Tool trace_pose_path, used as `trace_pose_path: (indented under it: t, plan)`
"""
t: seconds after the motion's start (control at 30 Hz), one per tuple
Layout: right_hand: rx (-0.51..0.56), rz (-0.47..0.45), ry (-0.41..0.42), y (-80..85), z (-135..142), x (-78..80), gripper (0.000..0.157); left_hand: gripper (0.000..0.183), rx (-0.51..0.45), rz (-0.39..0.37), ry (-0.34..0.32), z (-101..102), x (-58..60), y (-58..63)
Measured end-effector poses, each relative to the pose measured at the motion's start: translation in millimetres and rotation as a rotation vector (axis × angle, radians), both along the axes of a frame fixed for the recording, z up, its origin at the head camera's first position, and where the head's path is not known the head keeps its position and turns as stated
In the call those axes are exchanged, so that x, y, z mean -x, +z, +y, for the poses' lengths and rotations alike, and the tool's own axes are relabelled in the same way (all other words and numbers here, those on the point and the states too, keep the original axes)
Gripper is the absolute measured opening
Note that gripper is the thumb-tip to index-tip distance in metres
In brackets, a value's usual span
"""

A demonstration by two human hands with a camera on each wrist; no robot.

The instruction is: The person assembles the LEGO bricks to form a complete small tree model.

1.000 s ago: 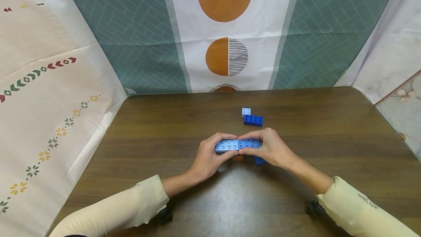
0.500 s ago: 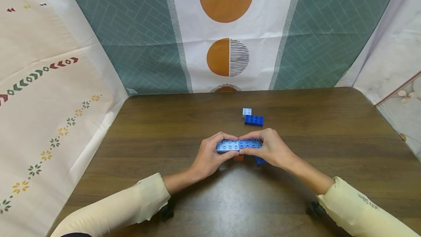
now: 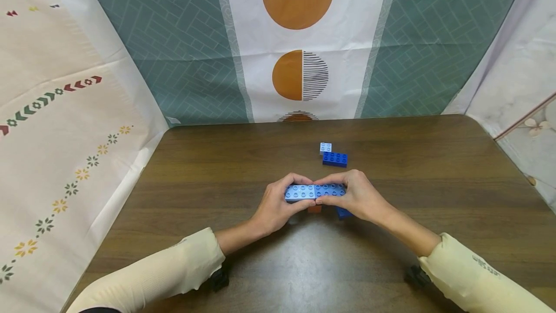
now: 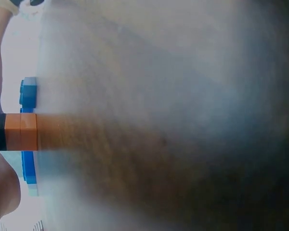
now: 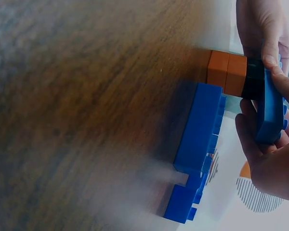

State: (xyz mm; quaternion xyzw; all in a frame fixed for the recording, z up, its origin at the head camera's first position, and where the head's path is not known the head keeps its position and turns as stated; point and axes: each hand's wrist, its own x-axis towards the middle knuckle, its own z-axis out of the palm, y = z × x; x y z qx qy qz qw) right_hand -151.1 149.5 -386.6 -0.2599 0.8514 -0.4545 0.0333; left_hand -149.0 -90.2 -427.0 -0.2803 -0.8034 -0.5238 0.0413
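Note:
A light blue toy building brick (image 3: 299, 193) and a medium blue building brick (image 3: 329, 190) lie end to end, studs up, atop a short column. That column has two orange bricks (image 5: 226, 72) with a dark brick (image 5: 253, 79) above them, standing on the table. My left hand (image 3: 274, 205) grips the light blue brick, thumb on its near side and fingers on its far side. The medium blue brick (image 5: 269, 108) is held by my right hand (image 3: 364, 198) the same way. Both hands' fingertips meet near the seam.
A blue brick (image 5: 200, 127) lies on the table (image 3: 208, 158) beside the column, partly under my right hand in the head view. Farther back are a dark blue brick (image 3: 334, 159) and a small pale blue brick (image 3: 325, 148). A patterned cloth (image 3: 195, 62) hangs behind the table.

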Motion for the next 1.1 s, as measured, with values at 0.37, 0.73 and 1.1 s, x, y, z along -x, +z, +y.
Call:
trace_pose_path:
  t: [0.37,0.73,1.1]
  plan:
    - [0.018,-0.035,-0.026,-2.1,1,-0.4,0.037,0.038,0.02,0.014,-0.011,1,1.7,0.4]
    - [0.032,-0.06,-0.042,-7.5,2,-2.2,0.037,0.04,0.057,-0.025,-0.032,0,3.0,2.6]
    - [0.037,-0.043,-0.044,-9.0,11,-0.4,0.05,0.045,0.086,-0.023,-0.073,2,7.2,2.3]
